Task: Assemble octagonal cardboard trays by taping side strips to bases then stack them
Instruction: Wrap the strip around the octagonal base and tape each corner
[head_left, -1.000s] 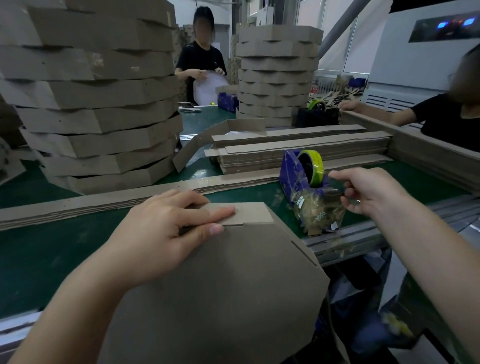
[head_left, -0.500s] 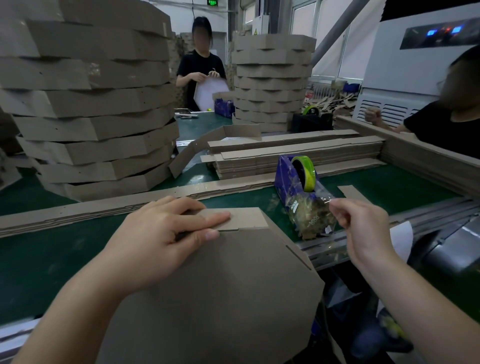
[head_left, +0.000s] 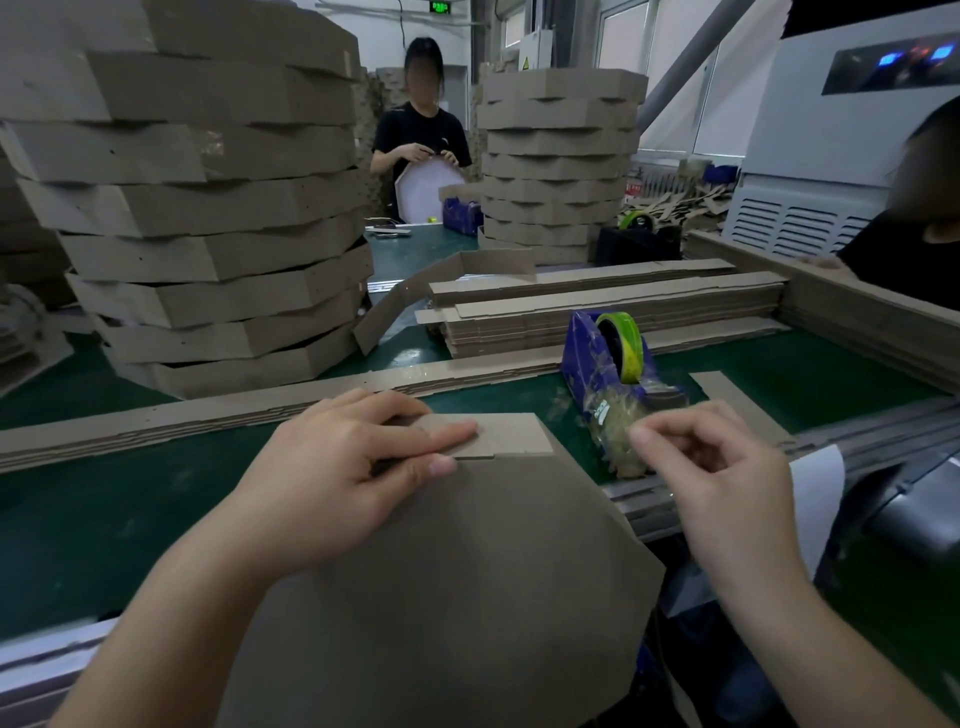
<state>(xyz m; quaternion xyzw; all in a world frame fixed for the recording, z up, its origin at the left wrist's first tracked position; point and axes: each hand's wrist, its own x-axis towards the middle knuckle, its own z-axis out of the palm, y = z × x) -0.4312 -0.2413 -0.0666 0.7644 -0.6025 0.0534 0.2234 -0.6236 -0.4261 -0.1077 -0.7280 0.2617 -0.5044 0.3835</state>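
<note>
Green belt table, factory floor. Left hand lies flat, fingers straight, pressing side strip onto octagonal base, which overhangs the near table edge. Right hand pinches clear tape piece. Tape dispenser sits just beyond it. Bare belt lies left of the left hand, tray stack beyond.

Blue tape dispenser, green-yellow roll, brown cardboard base, green table.

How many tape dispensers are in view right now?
3: the near blue dispenser beside the right hand, a far blue dispenser before the standing worker, a black dispenser right of the far tray stack. Stacks may hide more.
</note>
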